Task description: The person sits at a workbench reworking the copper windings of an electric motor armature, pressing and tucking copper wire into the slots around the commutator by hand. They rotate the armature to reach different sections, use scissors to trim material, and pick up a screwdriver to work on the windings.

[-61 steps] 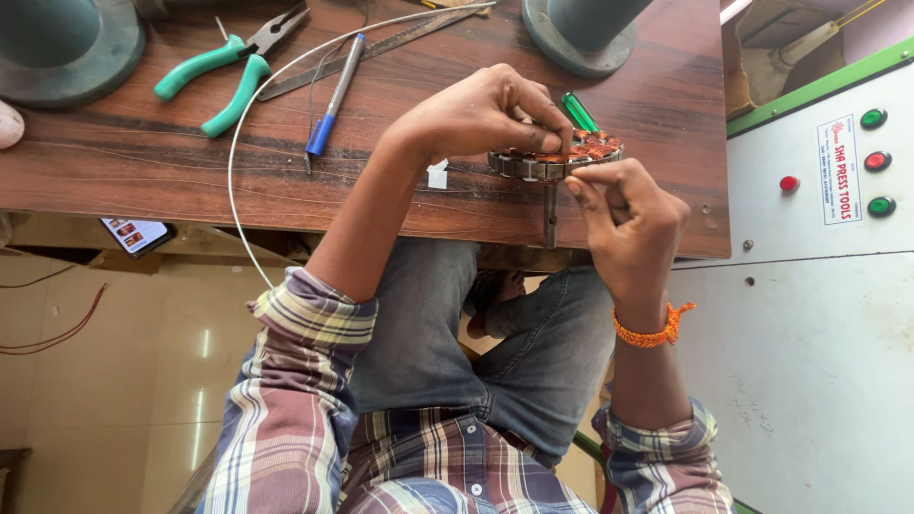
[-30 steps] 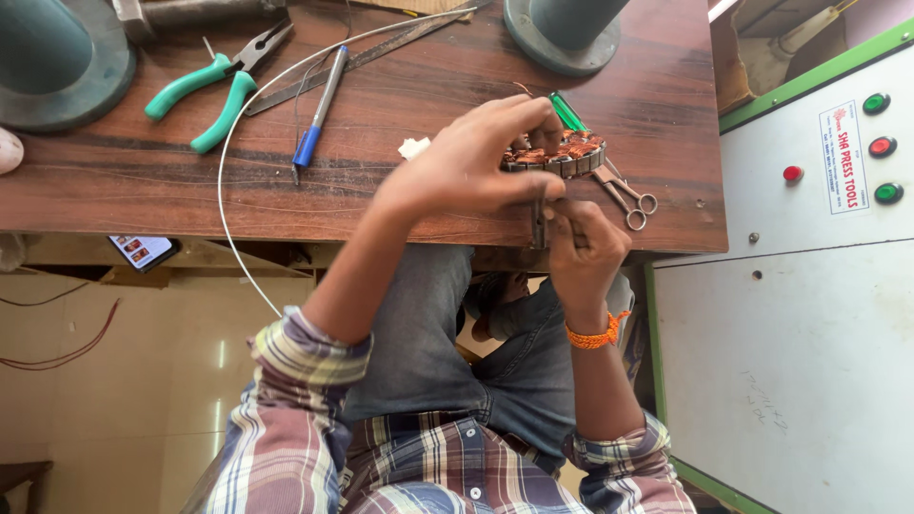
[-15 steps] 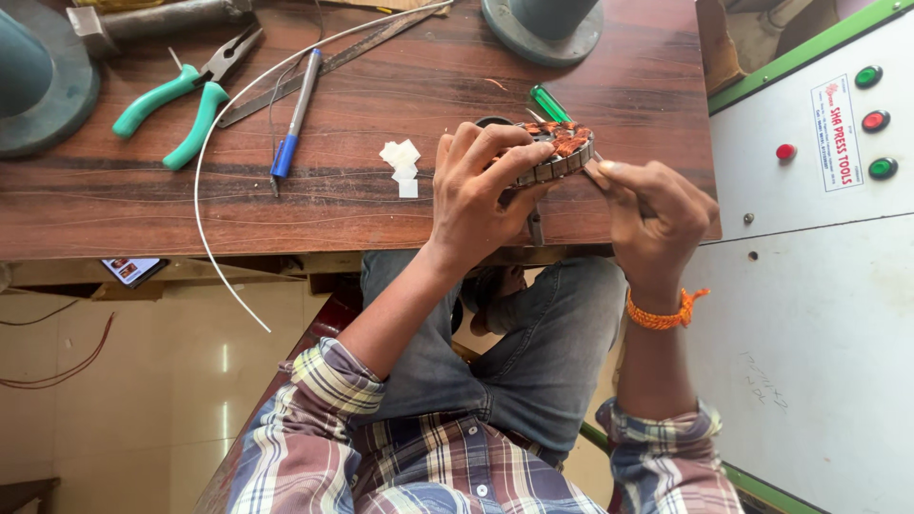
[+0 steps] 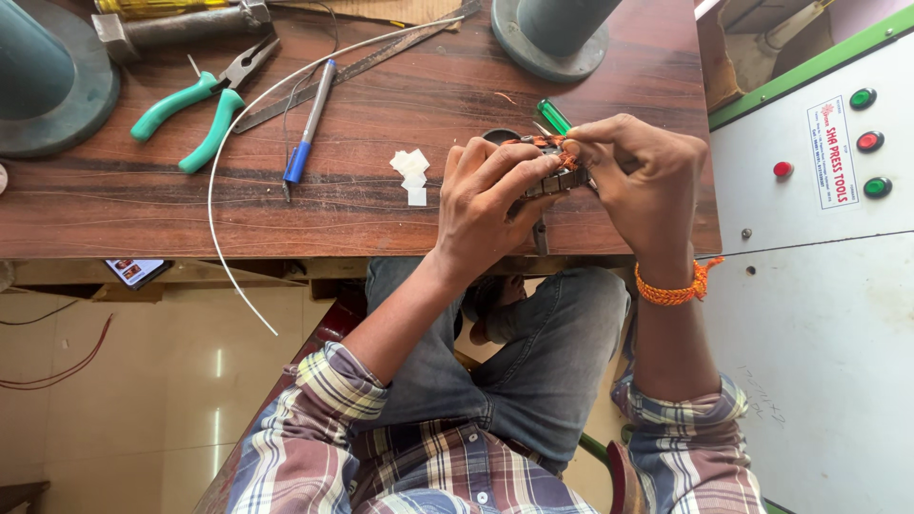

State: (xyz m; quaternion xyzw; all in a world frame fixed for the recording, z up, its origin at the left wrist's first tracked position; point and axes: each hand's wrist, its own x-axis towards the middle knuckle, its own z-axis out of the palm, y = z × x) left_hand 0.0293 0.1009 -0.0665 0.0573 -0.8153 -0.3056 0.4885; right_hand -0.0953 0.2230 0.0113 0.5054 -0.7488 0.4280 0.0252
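Observation:
My left hand (image 4: pixel 490 195) grips a small round metal motor part with copper windings (image 4: pixel 547 167) from its left side, over the front edge of the wooden bench (image 4: pixel 381 219). My right hand (image 4: pixel 647 181) pinches the copper wires at the top of the same part with its fingertips. A green-handled screwdriver (image 4: pixel 552 116) lies on the bench just behind the part, mostly hidden by my fingers. An orange thread band is on my right wrist.
On the bench lie green-handled pliers (image 4: pixel 195 105), a blue pen (image 4: pixel 307 128), small white paper pieces (image 4: pixel 412 171), a long white wire (image 4: pixel 228 171), a hammer (image 4: pixel 171 24) and two round green machine bases (image 4: pixel 547 33). A white control cabinet with coloured buttons (image 4: pixel 828 143) stands at the right.
Both hands stayed on the wound part and shifted slightly along the bench edge. My right hand moved from below the part up to its top, where the fingertips now pinch the wires.

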